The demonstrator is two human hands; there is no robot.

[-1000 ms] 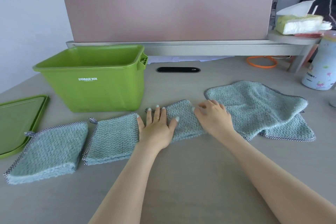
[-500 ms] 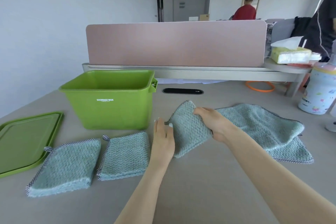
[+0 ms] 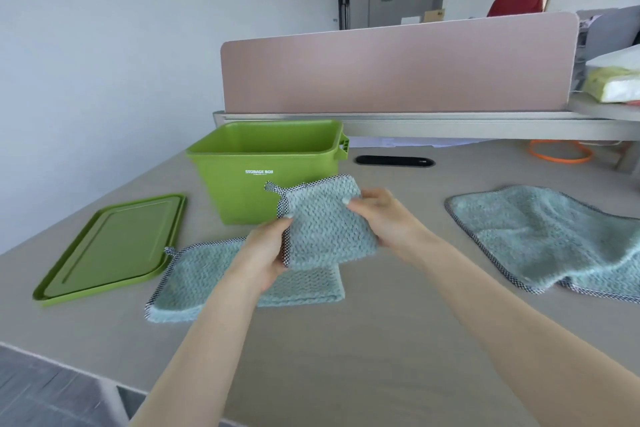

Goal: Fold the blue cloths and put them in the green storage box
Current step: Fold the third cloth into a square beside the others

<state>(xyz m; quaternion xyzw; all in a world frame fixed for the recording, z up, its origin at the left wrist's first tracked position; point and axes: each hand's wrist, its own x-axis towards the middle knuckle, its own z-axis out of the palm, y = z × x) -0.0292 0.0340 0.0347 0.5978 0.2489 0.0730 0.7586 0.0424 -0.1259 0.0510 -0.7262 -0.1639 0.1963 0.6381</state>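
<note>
A folded blue cloth (image 3: 325, 225) is held up off the desk, in front of the green storage box (image 3: 242, 184). My left hand (image 3: 266, 250) grips its left checkered edge and my right hand (image 3: 377, 215) grips its right side. Under my hands, two folded blue cloths (image 3: 194, 284) lie side by side on the desk, the right one partly hidden. To the right lie unfolded blue cloths (image 3: 540, 236), one on top of another. The box is open, and what shows of its inside is empty.
The green lid (image 3: 110, 246) lies flat left of the box. A pink divider (image 3: 398, 69) stands behind the box. A black cable slot (image 3: 394, 161), an orange ring (image 3: 557, 151) and a tissue pack (image 3: 613, 83) are at the back right. The desk edge runs near my left arm.
Both hands have lifted the folded cloth off the desk and carried it left, over the folded ones and toward the box. The camera has turned left.
</note>
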